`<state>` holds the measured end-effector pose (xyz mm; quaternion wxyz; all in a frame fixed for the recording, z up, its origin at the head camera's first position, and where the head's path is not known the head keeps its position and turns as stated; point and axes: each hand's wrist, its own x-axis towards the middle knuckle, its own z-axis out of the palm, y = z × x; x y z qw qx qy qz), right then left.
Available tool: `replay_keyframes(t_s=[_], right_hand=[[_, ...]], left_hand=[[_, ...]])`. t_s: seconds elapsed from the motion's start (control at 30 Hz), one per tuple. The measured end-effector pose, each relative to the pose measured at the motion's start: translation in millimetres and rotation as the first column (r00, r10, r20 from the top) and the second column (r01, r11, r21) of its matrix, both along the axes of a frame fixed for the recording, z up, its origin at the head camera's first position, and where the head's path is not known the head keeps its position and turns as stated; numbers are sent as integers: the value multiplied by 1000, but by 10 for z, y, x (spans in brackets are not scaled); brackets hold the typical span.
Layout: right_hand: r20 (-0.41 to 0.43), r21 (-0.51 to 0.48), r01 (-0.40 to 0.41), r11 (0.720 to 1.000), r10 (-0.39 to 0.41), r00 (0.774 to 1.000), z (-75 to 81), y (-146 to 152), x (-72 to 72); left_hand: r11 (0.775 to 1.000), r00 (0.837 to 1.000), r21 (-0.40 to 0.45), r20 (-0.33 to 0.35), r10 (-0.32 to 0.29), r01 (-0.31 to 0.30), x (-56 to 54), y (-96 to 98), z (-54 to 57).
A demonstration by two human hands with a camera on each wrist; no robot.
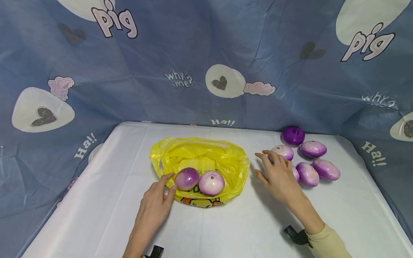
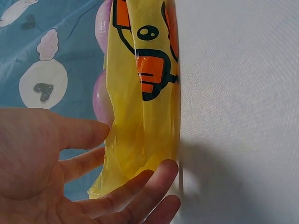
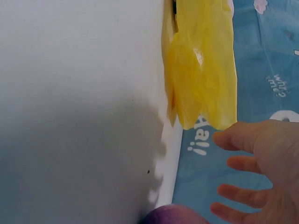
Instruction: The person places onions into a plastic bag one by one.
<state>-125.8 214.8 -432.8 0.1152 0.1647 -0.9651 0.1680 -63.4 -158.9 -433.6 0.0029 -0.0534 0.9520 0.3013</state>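
Note:
A yellow plastic bag (image 1: 237, 179) with a printed cartoon face lies with its mouth spread open. Two purple-and-white onions, a darker one (image 1: 186, 178) and a paler one (image 1: 211, 183), sit side by side in it. At the bag's left edge, my left hand (image 1: 155, 204) touches the plastic with thumb and fingers spread, near the darker onion. Between the bag and a group of onions (image 1: 307, 174), my right hand (image 1: 279, 177) is held with fingers apart and nothing in them. It partly hides two onions of that group.
The group at the right holds several onions, with a deep purple one (image 1: 293, 136) at the back by the cloth. A white-covered table (image 1: 96, 215) lies beneath everything. Blue printed cloth (image 1: 193, 43) hangs behind and along both sides.

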Motion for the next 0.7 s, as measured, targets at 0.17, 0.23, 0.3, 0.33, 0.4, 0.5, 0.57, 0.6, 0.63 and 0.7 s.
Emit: replay_keyframes(t_s=[0.17, 0.23, 0.3, 0.33, 0.4, 0.5, 0.57, 0.6, 0.63, 0.7], right_hand=[[3, 30, 0, 1000, 0, 1000, 13, 67, 40], [7, 40, 4, 999, -4, 1000, 22, 95, 55], [13, 52, 10, 999, -11, 1000, 23, 123, 65], [13, 58, 13, 998, -14, 1000, 21, 136, 69], [8, 71, 19, 997, -20, 1000, 18, 161, 76], [-8, 86, 28, 996, -27, 1000, 14, 191, 86], [-19, 98, 34, 995, -32, 999, 15, 206, 90], [-21, 104, 36, 994, -34, 999, 16, 212, 92], [-23, 112, 38, 993, -36, 999, 16, 217, 94], [-24, 132, 38, 991, -36, 999, 15, 223, 99]], left_hand=[[1000, 1000, 2, 6, 0, 0, -2, 1, 3], [1000, 1000, 1, 9, -2, 2, -4, 4, 4], [1000, 1000, 2, 10, -3, 3, -5, 7, 4], [1000, 1000, 2, 12, -3, 3, -5, 9, 4], [1000, 1000, 1, 15, -4, 4, -4, 10, 3], [1000, 1000, 0, 20, -3, 2, 0, 9, 4], [1000, 1000, -2, 23, -2, 2, 2, 7, 5], [1000, 1000, -3, 23, -2, 2, 3, 7, 6], [1000, 1000, -3, 23, -1, 1, 3, 6, 7], [1000, 1000, -3, 25, -1, 1, 4, 5, 10]])
